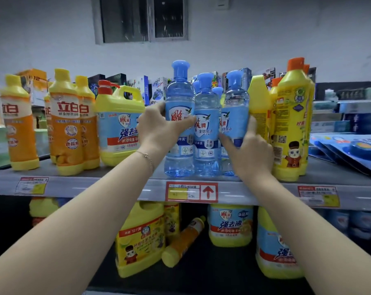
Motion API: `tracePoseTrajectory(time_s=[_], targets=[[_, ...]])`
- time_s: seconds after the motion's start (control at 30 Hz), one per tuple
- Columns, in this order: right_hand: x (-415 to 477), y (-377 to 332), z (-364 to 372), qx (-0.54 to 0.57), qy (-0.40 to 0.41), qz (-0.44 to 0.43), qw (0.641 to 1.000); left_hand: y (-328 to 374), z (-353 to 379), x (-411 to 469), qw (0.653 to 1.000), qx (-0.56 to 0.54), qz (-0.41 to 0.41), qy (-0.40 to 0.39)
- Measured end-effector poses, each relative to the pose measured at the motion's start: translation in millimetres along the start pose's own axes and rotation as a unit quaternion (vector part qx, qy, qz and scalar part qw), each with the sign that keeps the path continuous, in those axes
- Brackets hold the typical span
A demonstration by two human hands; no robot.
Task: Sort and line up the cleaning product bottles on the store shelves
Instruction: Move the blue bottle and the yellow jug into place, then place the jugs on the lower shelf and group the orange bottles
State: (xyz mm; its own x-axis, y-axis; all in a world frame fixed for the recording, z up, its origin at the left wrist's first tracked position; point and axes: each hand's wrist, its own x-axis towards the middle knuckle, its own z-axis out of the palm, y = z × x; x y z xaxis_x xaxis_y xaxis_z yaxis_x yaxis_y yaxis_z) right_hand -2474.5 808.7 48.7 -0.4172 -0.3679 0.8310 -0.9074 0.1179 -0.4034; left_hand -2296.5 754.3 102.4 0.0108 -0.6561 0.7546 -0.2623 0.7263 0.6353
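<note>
Three clear blue bottles with blue caps stand side by side at the front of the top shelf (116, 186). My left hand (159, 128) grips the left blue bottle (179, 94) around its label. My right hand (250, 154) wraps the right blue bottle (236, 103), thumb across its front. The middle blue bottle (205, 116) stands between them, touching both. More blue bottles stand behind, mostly hidden.
Orange bottles (66, 124) and a yellow handled jug (120, 126) stand to the left; tall yellow bottles (290, 124) stand close on the right. Flat blue packs (350, 147) lie at the far right. On the lower shelf are yellow jugs and a fallen orange bottle (184, 241).
</note>
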Motion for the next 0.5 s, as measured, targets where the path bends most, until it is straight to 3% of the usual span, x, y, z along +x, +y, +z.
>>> tracePoseTrajectory(time_s=[0.5], targets=[[4, -11, -10, -0.057, -0.124, -0.002, 0.991, -28, 6, 11, 0.999, 0.01, 0.03, -0.004]])
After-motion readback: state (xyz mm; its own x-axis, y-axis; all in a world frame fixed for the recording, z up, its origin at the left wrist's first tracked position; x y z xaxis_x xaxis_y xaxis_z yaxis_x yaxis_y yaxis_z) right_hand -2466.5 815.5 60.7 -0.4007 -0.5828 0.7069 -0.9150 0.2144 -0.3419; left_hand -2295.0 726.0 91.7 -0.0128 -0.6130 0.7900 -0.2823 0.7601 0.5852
